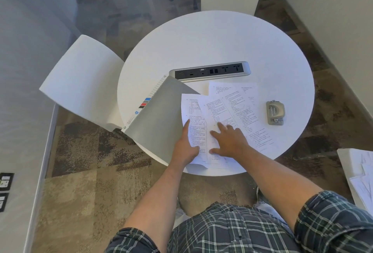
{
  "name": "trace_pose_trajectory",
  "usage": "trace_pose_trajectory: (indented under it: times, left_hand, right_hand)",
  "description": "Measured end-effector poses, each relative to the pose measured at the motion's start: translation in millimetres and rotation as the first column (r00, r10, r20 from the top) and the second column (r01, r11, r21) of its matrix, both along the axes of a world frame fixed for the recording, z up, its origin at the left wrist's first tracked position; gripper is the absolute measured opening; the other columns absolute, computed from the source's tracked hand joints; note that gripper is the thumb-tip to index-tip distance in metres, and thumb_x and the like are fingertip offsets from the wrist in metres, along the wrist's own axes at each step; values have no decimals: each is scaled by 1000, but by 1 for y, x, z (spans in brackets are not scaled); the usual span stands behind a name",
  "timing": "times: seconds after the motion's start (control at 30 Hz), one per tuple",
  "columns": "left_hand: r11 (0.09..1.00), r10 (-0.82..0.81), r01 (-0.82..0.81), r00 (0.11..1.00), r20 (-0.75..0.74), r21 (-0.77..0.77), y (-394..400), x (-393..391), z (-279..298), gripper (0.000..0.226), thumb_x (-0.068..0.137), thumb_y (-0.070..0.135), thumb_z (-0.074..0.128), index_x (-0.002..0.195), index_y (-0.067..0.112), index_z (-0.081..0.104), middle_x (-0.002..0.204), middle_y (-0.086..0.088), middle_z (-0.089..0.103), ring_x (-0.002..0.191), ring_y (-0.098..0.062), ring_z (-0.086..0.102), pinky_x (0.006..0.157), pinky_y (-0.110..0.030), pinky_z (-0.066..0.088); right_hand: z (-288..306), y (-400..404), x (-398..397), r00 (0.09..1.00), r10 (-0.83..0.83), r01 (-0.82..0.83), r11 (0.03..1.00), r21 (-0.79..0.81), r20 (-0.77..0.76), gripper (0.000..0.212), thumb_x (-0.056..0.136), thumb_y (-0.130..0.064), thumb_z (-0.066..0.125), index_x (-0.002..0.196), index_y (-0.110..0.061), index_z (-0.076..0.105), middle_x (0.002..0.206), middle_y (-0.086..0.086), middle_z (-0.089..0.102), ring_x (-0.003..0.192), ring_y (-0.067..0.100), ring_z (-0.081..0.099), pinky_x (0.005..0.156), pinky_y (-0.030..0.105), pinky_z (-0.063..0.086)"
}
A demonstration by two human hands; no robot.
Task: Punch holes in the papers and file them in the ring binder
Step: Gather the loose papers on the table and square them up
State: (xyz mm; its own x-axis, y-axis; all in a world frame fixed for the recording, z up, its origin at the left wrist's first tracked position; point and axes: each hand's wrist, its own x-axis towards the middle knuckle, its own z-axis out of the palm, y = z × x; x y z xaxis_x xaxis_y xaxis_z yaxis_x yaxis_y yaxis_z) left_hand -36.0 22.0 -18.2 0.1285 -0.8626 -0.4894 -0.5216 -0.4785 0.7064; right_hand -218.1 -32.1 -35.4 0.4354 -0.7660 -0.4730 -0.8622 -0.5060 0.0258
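White table point(222, 36): both hands point(184, 147) point(230, 141) flat on papers point(238, 109)

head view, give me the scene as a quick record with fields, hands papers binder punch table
table: round white table with a power strip unit set in its middle
papers: loose printed papers fanned out, unstacked, partly over the binder
binder: grey ring binder closed, at the table's left edge
hole punch: grey hole punch to the right of the papers, untouched
left hand: left hand flat on the leftmost sheet
right hand: right hand spread flat on the papers
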Motion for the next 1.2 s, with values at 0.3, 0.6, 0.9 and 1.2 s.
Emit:
trace_pose_trajectory:
  times: [0.3, 0.6, 0.9, 1.2]
  left_hand:
    - [991, 120, -106, 975, -186, 85, -5, 6, -8, 72, 86, -12, 56, 143, 31, 47, 132, 9, 46, 99, -3, 52, 63, -10, 53]
    - [984, 166, -142, 956, -244, 112, -7, 7, -7, 75, 81, -12, 54, 140, 33, 50, 140, 3, 52, 117, -18, 58, 80, -33, 59]
    - [976, 203, -177, 946, -253, 124, -10, 8, -9, 71, 83, -9, 54, 142, 30, 49, 130, 7, 52, 104, -8, 58, 81, -34, 58]
    - [925, 380, -351, 861, -337, 145, -20, 1, -9, 37, 104, 22, 55, 141, 22, 50, 131, 5, 54, 108, -11, 54, 76, -17, 41]
  right_hand:
    - [-10, 13, 10, 999, 34, -32, 991, -134, 15, 74, 94, -61, 50, 146, -9, 44, 156, 23, 40, 123, 41, 55, 98, 47, 47]
    - [-19, 15, 22, 988, 125, -140, 973, -182, -94, 66, 98, -43, 48, 145, 4, 47, 146, 39, 48, 117, 49, 63, 97, 48, 53]
    - [-19, 15, 15, 920, 373, -384, 920, -78, -119, 30, 96, -8, 59, 126, -2, 54, 147, 43, 43, 102, 58, 66, 68, 52, 60]
    - [-13, 12, 17, 914, 263, -165, 937, -306, 310, 40, 91, -27, 63, 122, -1, 64, 119, 14, 74, 61, 28, 71, 40, 36, 53]
